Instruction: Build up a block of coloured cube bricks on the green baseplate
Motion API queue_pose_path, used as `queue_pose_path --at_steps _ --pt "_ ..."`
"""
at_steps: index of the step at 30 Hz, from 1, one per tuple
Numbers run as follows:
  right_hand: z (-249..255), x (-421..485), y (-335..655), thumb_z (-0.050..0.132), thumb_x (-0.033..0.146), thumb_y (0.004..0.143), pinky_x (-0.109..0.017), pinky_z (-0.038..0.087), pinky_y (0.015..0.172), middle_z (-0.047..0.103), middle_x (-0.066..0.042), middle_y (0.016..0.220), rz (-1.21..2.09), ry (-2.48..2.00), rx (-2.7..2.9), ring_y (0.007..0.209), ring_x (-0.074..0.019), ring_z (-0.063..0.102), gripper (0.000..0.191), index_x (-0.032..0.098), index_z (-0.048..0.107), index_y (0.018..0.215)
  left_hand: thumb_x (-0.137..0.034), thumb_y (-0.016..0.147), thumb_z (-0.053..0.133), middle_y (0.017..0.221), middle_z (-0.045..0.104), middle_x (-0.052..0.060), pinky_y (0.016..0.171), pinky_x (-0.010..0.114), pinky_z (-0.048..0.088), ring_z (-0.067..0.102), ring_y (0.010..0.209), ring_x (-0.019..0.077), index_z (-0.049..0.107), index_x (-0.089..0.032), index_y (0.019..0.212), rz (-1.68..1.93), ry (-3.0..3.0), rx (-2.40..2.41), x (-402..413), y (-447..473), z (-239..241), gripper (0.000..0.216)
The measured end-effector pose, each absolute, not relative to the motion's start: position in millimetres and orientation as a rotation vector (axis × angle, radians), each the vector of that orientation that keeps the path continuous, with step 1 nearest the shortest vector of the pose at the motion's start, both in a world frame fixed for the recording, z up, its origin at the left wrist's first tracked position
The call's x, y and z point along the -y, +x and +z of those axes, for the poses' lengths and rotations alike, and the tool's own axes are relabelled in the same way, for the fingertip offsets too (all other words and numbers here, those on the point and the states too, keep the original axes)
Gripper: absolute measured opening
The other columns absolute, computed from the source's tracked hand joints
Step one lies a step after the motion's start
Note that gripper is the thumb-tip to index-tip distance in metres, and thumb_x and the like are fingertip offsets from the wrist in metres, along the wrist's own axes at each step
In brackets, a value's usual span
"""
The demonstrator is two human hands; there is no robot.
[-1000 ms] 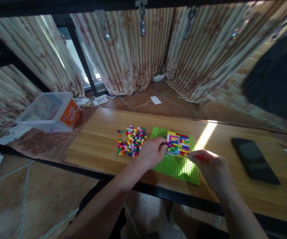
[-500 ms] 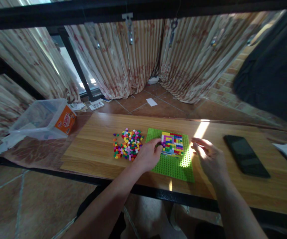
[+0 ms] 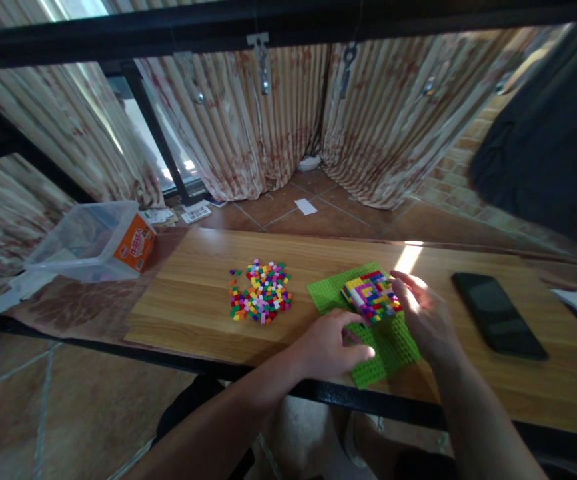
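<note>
A green studded baseplate (image 3: pixel 328 297) lies turned at an angle on the wooden tabletop (image 3: pixel 193 300), its near corner at the table's front edge. A block of small coloured bricks (image 3: pixel 371 295) is pressed onto it. My left hand (image 3: pixel 331 347) lies on the plate's near left part, fingers curled over it. My right hand (image 3: pixel 426 317) grips the plate's right edge beside the brick block. A loose pile of small coloured bricks (image 3: pixel 260 300) sits to the left of the plate.
A black phone (image 3: pixel 498 315) lies on the table to the right. A clear plastic box (image 3: pixel 93 240) with an orange label stands at the far left. Curtains hang behind, over a tiled floor. A black bar crosses the top.
The baseplate has been rotated and pulled towards the front edge. My left hand moved from the brick block to the plate's near side; my right hand took hold of its right edge.
</note>
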State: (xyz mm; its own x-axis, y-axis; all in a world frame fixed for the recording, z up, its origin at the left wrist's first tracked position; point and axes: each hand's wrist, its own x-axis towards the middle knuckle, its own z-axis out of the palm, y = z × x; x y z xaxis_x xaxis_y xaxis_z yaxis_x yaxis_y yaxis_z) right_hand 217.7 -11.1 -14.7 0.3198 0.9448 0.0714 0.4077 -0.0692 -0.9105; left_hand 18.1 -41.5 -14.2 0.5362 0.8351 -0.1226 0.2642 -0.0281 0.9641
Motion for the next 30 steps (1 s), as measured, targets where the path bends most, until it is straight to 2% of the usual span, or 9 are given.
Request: queue_pose_path --at_steps 3,5,8,10,12,14,19,24,30 --pt "-15 4 217 0.057 0.068 0.084 -0.042 0.058 0.083 0.077 -0.012 0.106 0.712 -1.641 1.264 0.094 -0.0286 0.073 0.059 0.021 0.069 0.118 -0.024 0.07 0.078 0.144 0.053 0.018 0.076 0.033 0.059 0.069 0.101 0.0243 0.057 -0.015 0.135 0.567 1.493 -0.812 55 27 -22 0.069" --pt "-15 -1 215 0.055 0.067 0.086 -0.044 0.056 0.089 0.077 -0.011 0.108 0.761 -1.601 1.256 0.097 -0.0272 0.072 0.058 0.022 0.066 0.121 -0.026 0.068 0.081 0.145 0.052 0.02 0.079 0.034 0.059 0.068 0.105 0.0265 0.054 -0.014 0.139 0.505 1.467 -0.758 63 32 -24 0.077" --pt "-18 -6 212 0.056 0.066 0.086 -0.042 0.053 0.096 0.076 -0.01 0.111 0.8 -1.517 1.122 0.106 -0.0259 0.071 0.056 0.023 0.064 0.122 -0.03 0.075 0.076 0.117 0.071 0.015 0.076 0.034 0.058 0.071 0.093 0.024 0.058 -0.013 0.137 0.377 1.503 -0.784 66 31 -20 0.066" --pt "-22 -6 212 0.059 0.067 0.084 -0.041 0.054 0.095 0.075 -0.01 0.113 0.818 -1.439 0.988 0.11 -0.0255 0.07 0.055 0.023 0.064 0.117 -0.029 0.083 0.067 0.092 0.075 0.009 0.069 0.031 0.056 0.07 0.078 0.02 0.069 -0.015 0.121 0.38 1.575 -0.875 61 26 -14 0.04" --pt "-28 -5 214 0.061 0.068 0.081 -0.04 0.056 0.09 0.076 -0.011 0.111 0.871 -1.364 0.882 0.107 -0.0254 0.071 0.056 0.023 0.065 0.113 -0.025 0.087 0.058 0.084 0.075 0.006 0.067 0.029 0.054 0.067 0.073 0.0179 0.074 -0.016 0.101 0.507 1.648 -1.017 52 20 -9 0.023" --pt "-33 -4 216 0.061 0.069 0.08 -0.039 0.058 0.085 0.076 -0.011 0.107 0.932 -1.352 0.847 0.102 -0.0257 0.072 0.058 0.021 0.065 0.113 -0.022 0.088 0.056 0.091 0.075 0.006 0.071 0.03 0.054 0.068 0.078 0.0176 0.073 -0.016 0.097 0.677 1.677 -1.171 43 15 -6 0.021" --pt "-34 -4 210 0.052 0.072 0.086 -0.037 0.059 0.079 0.076 -0.012 0.111 1.024 -1.458 0.917 0.097 -0.0253 0.073 0.063 0.02 0.066 0.119 -0.014 0.082 0.057 0.117 0.072 0.011 0.08 0.032 0.057 0.069 0.09 0.0184 0.06 -0.014 0.127 0.776 1.695 -1.228 37 13 -13 0.044" --pt "-27 -10 191 0.056 0.069 0.085 -0.036 0.059 0.082 0.077 -0.009 0.109 1.073 -1.448 0.902 0.097 -0.0244 0.073 0.058 0.021 0.07 0.115 -0.009 0.08 0.055 0.119 0.07 0.015 0.094 0.039 0.056 0.068 0.101 0.0233 0.058 -0.009 0.129 0.715 1.816 -1.274 38 8 -18 0.049" --pt "-24 -14 167 0.06 0.069 0.083 -0.035 0.06 0.069 0.078 -0.011 0.106 1.146 -1.389 0.838 0.084 -0.0235 0.074 0.06 0.018 0.071 0.112 -0.002 0.077 0.05 0.114 0.073 0.014 0.092 0.037 0.057 0.07 0.1 0.0235 0.065 -0.01 0.121 0.681 1.858 -1.317 31 -10 -13 0.048"
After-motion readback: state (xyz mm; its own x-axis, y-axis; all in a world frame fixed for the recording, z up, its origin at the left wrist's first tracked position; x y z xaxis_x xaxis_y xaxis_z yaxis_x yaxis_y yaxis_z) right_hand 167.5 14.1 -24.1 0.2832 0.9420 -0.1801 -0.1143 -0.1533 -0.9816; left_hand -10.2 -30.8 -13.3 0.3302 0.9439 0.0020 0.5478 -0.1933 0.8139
